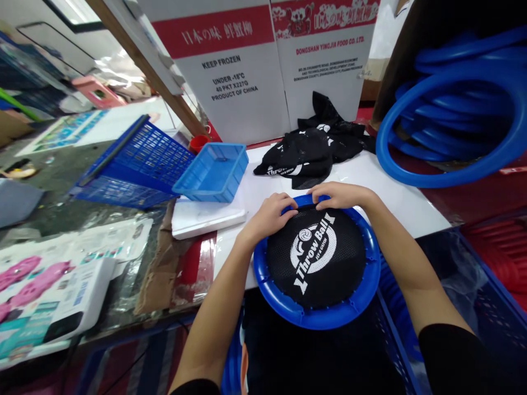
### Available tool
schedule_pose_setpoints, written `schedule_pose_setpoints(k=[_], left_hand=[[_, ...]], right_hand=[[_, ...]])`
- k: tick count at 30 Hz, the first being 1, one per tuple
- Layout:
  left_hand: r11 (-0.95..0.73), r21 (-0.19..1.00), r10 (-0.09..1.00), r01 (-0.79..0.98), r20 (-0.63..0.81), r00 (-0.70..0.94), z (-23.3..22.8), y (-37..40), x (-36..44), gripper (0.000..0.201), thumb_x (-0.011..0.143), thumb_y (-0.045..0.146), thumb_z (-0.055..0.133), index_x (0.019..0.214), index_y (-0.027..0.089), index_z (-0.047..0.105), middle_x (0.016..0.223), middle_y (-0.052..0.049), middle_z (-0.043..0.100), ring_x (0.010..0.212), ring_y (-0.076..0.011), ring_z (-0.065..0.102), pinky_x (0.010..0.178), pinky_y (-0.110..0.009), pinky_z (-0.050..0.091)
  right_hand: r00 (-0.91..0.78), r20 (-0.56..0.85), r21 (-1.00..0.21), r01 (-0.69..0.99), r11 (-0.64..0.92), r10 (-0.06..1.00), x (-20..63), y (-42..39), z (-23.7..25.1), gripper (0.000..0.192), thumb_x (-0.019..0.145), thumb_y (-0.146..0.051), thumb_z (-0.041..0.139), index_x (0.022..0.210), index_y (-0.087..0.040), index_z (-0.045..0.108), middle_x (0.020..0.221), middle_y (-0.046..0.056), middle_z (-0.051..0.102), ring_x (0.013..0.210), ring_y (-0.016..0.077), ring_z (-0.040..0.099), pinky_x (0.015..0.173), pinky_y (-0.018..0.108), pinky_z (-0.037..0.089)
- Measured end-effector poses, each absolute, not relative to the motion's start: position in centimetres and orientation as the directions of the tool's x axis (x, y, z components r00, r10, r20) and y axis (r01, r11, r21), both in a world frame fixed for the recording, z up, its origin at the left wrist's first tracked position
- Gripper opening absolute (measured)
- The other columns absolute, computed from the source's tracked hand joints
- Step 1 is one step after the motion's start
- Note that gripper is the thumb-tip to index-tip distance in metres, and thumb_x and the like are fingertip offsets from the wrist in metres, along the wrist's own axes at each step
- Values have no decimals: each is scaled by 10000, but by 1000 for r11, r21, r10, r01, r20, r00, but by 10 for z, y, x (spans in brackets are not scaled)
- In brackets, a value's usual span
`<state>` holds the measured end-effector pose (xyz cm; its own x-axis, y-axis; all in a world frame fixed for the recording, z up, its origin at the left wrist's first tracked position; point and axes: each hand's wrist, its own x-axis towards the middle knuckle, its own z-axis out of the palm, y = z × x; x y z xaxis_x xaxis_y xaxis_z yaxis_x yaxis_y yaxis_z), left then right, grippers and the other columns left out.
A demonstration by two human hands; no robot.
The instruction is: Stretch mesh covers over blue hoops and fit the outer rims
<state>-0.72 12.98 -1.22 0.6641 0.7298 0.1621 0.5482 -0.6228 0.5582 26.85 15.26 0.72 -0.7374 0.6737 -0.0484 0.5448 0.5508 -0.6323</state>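
A blue plastic ring [362, 296] with black mesh [317, 258] stretched over it lies at the near edge of the white table [387, 186]; the mesh bears a white "Throw Ball" logo. My left hand [269, 215] grips the ring's far rim on the left, fingers curled over the mesh edge. My right hand [335, 195] presses the far rim beside it, fingers bent over the mesh. The two hands almost touch at the top of the ring.
A pile of black mesh covers [313, 148] lies behind the ring. Blue rings [448, 115] are stacked at right. A small blue tray [212, 173] and a tilted blue basket [135, 162] stand at left. White cartons [263, 66] stand behind. Printed packages [49, 291] lie near left.
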Motion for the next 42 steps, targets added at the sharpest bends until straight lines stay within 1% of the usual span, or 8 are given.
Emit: schedule_pose_setpoints(k=[3, 7, 11, 19, 26, 31, 38, 42], left_hand=[[-573, 620, 780, 537, 210, 589, -15, 134, -4, 72, 950, 239, 655, 906, 214, 705, 985, -56, 727, 975, -245, 664, 960, -423, 537], [-424, 739, 872, 524, 177, 456, -20, 141, -3, 69, 904, 261, 702, 858, 212, 716, 881, -21, 753, 857, -214, 679, 861, -366, 556], [-383, 779, 890, 497, 168, 423, -24, 146, -3, 95, 905, 285, 681, 872, 206, 720, 877, -25, 749, 850, -209, 677, 858, -361, 553], [-404, 680, 898, 612, 169, 405, -33, 151, 1, 155, 942, 294, 603, 883, 207, 718, 944, -59, 713, 915, -230, 654, 868, -379, 542], [-366, 672, 898, 644, 74, 433, -34, 159, -2, 175, 941, 302, 596, 902, 200, 732, 949, -63, 718, 920, -243, 655, 913, -409, 543], [-427, 600, 883, 677, 115, 455, -28, 155, -3, 153, 957, 268, 594, 894, 203, 717, 936, -55, 652, 916, -234, 633, 928, -396, 533], [-456, 524, 882, 720, 158, 444, -31, 149, 1, 142, 1001, 259, 548, 914, 208, 649, 989, -81, 643, 979, -267, 627, 933, -429, 530], [-480, 513, 863, 712, 132, 487, -29, 151, 1, 133, 984, 254, 561, 890, 212, 645, 995, -82, 657, 977, -272, 638, 924, -434, 533]], right_hand=[[-719, 17, -655, 517, 551, 695, 266, 156, 2, 129, 931, -321, 660, 977, -218, 723, 1075, 60, 764, 1037, 257, 681, 943, 384, 505], [-684, 45, -705, 494, 508, 728, 265, 162, -6, 153, 940, -352, 656, 987, -229, 735, 1104, 44, 782, 1035, 247, 686, 951, 375, 502], [-651, 54, -773, 453, 445, 757, 264, 169, -15, 140, 915, -338, 680, 964, -228, 752, 1147, 43, 785, 1067, 246, 684, 999, 396, 511], [-662, 1, -829, 419, 371, 750, 265, 179, -18, 188, 926, -342, 658, 945, -183, 758, 1271, 86, 757, 1138, 248, 677, 1073, 435, 502], [-666, -5, -756, 491, 433, 746, 260, 178, -17, 150, 958, -242, 622, 964, -183, 760, 1254, 85, 756, 1112, 219, 682, 1042, 395, 526], [-598, 12, -666, 593, 452, 801, 255, 167, -13, 151, 956, -193, 611, 985, -169, 757, 1174, 107, 769, 1080, 233, 689, 1024, 394, 525], [-617, -13, -701, 567, 433, 787, 259, 171, -15, 122, 934, -191, 626, 876, -185, 734, 1256, 98, 742, 1095, 234, 677, 1030, 408, 530], [-600, 26, -661, 590, 464, 799, 257, 169, -17, 134, 931, -178, 619, 862, -187, 733, 1163, 94, 751, 1037, 227, 676, 997, 396, 534]])
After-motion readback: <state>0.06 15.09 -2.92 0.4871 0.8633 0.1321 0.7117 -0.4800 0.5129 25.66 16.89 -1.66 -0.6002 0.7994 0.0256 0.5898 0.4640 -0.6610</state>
